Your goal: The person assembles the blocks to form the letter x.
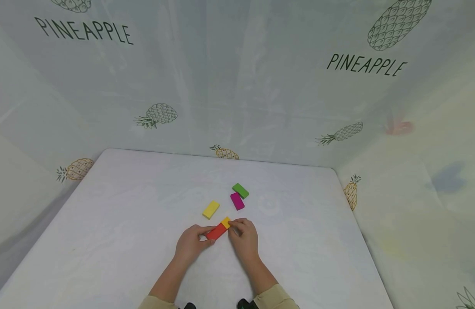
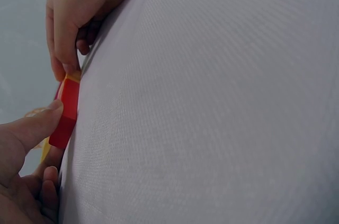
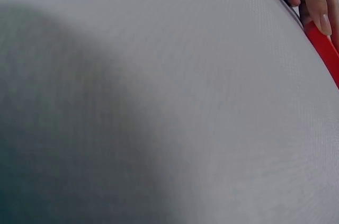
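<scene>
My left hand (image 1: 189, 243) pinches a red block (image 1: 216, 232) between thumb and fingers, low over the white tabletop. The far end of the red block meets an orange-yellow block (image 1: 226, 222), which the fingers of my right hand (image 1: 246, 240) pinch at its outer end. Both blocks lie end to end in a slanting line. From the left wrist, the red block (image 2: 65, 115) shows its long side, with the thumb on its face; only a sliver of the orange-yellow one shows under the right fingertips. The right wrist view catches the left fingers on the red block (image 3: 324, 49).
Just beyond the hands lies a yellow block (image 1: 211, 210). To its right a magenta block (image 1: 237, 201) sits against a green block (image 1: 240, 190). The white table (image 1: 117, 240) ends at a pineapple-print curtain (image 1: 237, 86) behind and at the sides.
</scene>
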`<action>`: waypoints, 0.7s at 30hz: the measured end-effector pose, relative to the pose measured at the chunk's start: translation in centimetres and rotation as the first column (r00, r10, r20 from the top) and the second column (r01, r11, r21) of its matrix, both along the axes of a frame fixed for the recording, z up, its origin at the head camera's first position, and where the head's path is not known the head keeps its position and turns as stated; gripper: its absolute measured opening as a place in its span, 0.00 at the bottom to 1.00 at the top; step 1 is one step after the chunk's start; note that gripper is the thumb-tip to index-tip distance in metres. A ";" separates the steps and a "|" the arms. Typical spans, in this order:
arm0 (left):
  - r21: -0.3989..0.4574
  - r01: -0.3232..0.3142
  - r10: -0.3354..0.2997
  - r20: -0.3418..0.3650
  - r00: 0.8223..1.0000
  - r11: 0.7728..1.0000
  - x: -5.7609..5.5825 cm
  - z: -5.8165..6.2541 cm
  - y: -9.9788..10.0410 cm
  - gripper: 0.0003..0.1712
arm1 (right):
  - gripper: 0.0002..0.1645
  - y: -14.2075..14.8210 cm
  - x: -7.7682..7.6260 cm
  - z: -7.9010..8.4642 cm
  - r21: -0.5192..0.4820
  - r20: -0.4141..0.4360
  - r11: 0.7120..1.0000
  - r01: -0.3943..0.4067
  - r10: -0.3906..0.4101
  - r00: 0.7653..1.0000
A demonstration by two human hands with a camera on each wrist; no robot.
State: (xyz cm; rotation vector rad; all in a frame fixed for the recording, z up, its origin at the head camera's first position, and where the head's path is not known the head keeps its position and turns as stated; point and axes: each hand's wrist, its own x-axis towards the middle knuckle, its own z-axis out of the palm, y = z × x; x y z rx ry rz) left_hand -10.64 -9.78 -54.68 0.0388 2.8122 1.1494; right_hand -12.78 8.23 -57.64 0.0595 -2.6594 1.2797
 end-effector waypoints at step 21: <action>0.012 -0.002 0.002 0.008 1.000 1.000 -0.1 -0.1 -0.1 0.24 | 0.11 0.1 -0.1 0.2 -0.082 0.032 0.996 0.019 -0.017 0.999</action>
